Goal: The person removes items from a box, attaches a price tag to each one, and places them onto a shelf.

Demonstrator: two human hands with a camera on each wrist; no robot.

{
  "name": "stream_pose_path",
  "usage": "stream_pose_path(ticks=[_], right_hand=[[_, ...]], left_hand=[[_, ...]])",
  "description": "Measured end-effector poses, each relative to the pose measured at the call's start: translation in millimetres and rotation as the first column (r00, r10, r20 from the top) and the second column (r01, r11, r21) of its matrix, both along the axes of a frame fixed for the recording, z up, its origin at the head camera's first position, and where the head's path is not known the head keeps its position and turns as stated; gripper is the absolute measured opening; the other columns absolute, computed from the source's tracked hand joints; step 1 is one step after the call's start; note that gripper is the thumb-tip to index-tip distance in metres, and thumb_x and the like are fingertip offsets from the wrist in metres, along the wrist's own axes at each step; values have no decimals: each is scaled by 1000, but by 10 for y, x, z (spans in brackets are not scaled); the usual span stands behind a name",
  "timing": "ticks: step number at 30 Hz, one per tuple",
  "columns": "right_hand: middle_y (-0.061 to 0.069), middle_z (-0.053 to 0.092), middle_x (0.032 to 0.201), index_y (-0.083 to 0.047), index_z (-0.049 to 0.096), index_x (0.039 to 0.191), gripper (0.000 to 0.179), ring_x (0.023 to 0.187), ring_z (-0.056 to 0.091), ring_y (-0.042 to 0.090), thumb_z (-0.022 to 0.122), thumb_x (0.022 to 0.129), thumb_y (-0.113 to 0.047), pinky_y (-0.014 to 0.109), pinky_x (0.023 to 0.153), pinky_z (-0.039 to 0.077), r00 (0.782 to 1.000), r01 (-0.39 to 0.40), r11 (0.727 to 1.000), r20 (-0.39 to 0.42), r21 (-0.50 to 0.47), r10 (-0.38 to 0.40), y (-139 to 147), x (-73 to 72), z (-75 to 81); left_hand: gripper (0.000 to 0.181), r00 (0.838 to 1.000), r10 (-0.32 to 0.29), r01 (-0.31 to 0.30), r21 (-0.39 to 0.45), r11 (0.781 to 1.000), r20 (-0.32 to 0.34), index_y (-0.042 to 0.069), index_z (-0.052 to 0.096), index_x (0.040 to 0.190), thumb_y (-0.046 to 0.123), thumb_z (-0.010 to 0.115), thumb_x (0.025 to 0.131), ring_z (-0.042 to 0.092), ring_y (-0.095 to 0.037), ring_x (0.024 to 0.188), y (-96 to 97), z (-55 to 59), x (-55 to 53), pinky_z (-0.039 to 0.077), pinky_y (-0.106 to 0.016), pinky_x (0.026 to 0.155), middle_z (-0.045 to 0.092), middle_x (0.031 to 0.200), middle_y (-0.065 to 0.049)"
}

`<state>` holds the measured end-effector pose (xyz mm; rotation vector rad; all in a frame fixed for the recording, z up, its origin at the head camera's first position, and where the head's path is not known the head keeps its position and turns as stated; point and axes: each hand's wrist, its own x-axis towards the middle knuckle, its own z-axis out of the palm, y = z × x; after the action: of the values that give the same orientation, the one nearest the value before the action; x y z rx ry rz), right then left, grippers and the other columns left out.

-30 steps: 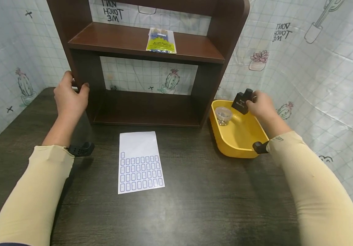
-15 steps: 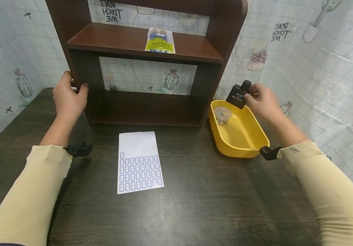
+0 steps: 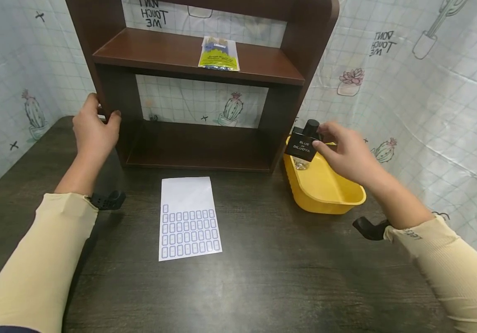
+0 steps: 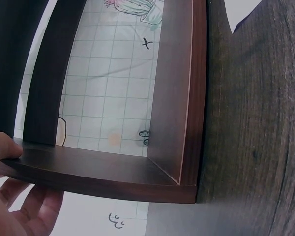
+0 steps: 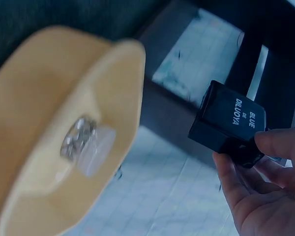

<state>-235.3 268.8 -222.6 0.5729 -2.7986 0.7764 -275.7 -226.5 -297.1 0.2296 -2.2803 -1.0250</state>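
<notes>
My right hand (image 3: 348, 152) pinches a black perfume bottle (image 3: 301, 146) with white lettering on its front, fingers at the cap end. The bottle is held tilted over the far left part of a yellow basin (image 3: 332, 201). Inside the basin a small clear tub (image 5: 96, 147) with shiny bits shows, partly covered by the bottle in the head view. At the far left my left hand (image 3: 95, 132) grips the left side panel of a dark brown shelf unit (image 3: 198, 164), thumb on the inner face and fingers behind, as the left wrist view (image 4: 27, 196) also shows.
On the middle shelf lies a yellow and blue plastic packet (image 3: 218, 54). A white sheet of small blue-framed labels (image 3: 186, 194) lies on the dark table (image 3: 259, 277) before the unit. A patterned curtain (image 3: 442, 120) surrounds the back and sides.
My right hand has carried the perfume bottle up out of the basin, then leftward and nearer the shelf unit's right side. The left hand has kept its grip on the panel.
</notes>
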Motion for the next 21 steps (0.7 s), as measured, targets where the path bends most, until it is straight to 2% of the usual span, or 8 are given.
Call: stream_pose_path(ticks=[3, 7, 14, 21], right_hand=[[30, 59, 140, 8, 52, 142, 41, 125, 64, 50, 59, 106, -11, 56, 104, 53, 999, -36, 999, 25, 2, 36, -104, 113, -49], [28, 61, 135, 7, 57, 135, 34, 123, 65, 44, 61, 104, -7, 53, 102, 55, 992, -116, 993, 54, -30, 117, -252, 214, -177], [24, 65, 133, 6, 62, 129, 31, 118, 69, 40, 67, 101, -7, 53, 101, 57, 978, -196, 980, 65, -21, 197, -467, 331, -463], [23, 68, 132, 5, 62, 131, 34, 111, 74, 33, 68, 100, -7, 45, 96, 61, 957, -257, 965, 128, -55, 262, -603, 417, -693]], left_hand=[[35, 1000, -7, 7, 4, 1000, -3, 5, 57, 130, 28, 53, 104, 69, -37, 100, -2, 3, -5, 39, -27, 70, 71, 126, -22], [34, 1000, -9, 9, 17, 1000, -7, 5, 57, 131, 27, 54, 105, 69, -39, 101, 2, 0, -4, 40, -29, 71, 70, 126, -23], [35, 1000, -8, 8, 18, 1000, -3, 5, 57, 132, 27, 53, 105, 70, -41, 103, 13, -3, -3, 41, -33, 73, 69, 127, -23], [35, 1000, 1, -1, 23, 1000, -6, 5, 57, 132, 26, 53, 105, 70, -41, 103, 18, 8, 2, 42, -36, 76, 70, 127, -23]])
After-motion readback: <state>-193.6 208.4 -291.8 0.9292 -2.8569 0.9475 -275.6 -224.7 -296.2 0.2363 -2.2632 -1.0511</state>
